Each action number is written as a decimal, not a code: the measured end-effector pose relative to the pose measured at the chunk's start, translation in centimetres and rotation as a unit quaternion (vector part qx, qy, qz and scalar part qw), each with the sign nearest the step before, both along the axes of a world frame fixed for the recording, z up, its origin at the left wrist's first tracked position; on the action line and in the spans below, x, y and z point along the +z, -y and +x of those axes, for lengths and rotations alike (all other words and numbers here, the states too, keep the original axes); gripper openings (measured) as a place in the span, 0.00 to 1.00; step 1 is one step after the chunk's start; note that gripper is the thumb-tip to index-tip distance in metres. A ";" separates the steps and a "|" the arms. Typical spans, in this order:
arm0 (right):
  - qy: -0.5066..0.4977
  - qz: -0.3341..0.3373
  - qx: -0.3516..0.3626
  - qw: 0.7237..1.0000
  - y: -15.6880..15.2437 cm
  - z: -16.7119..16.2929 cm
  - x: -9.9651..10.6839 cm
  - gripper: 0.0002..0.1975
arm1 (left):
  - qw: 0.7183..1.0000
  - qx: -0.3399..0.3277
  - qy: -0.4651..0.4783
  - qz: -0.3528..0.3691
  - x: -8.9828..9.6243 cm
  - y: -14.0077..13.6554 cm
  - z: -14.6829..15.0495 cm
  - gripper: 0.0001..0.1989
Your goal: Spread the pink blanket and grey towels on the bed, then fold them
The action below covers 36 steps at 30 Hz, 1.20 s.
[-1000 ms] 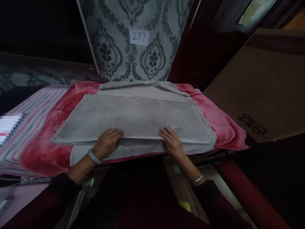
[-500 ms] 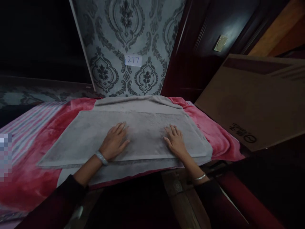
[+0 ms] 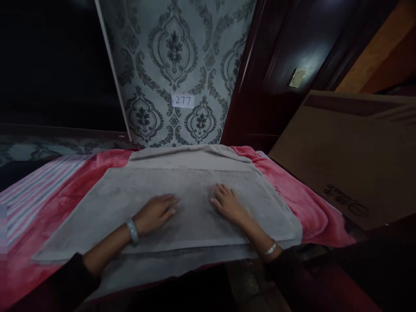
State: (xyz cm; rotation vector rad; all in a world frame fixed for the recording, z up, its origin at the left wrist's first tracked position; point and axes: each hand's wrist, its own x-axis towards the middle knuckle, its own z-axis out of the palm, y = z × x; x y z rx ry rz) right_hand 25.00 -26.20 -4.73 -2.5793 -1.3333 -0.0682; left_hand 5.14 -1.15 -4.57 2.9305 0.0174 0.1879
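Observation:
A grey plush cloth (image 3: pixel 191 216), folded over on itself, lies spread across a surface covered in pink and red blanket (image 3: pixel 292 195). My left hand (image 3: pixel 155 213) rests flat on the left half of the cloth, fingers stretched toward its middle. On the right half lies my right hand (image 3: pixel 227 203), palm down with the fingers spread. Neither hand grips the fabric. The fold's front edge runs below both hands, and a lower grey layer (image 3: pixel 156 264) shows beneath it.
A striped cloth (image 3: pixel 48 173) lies at the left under a dark screen (image 3: pixel 55 65). A large cardboard box (image 3: pixel 351 151) leans at the right, beside a dark red door (image 3: pixel 276 65). Patterned wallpaper bearing a "277" label (image 3: pixel 183 101) rises behind.
The view has tilted up, so everything sits lower. My right hand has slid left over the cloth, closer to my left hand. My left hand's fingers now point more to the right.

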 end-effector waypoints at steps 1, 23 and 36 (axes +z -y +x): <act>-0.002 0.008 0.011 1.000 -2.1 0.4 0.7 0.28 | 1.000 0.026 0.001 0.012 1.1 -0.5 1.4 0.27; 0.083 -0.008 0.044 0.996 -9.7 2.3 -6.5 0.30 | 0.869 0.488 -0.057 0.057 -1.5 -10.4 -8.7 0.35; 0.007 0.021 0.049 0.999 -8.1 2.6 -7.6 0.29 | 0.803 0.529 -0.013 -0.274 2.6 -13.6 -15.2 0.19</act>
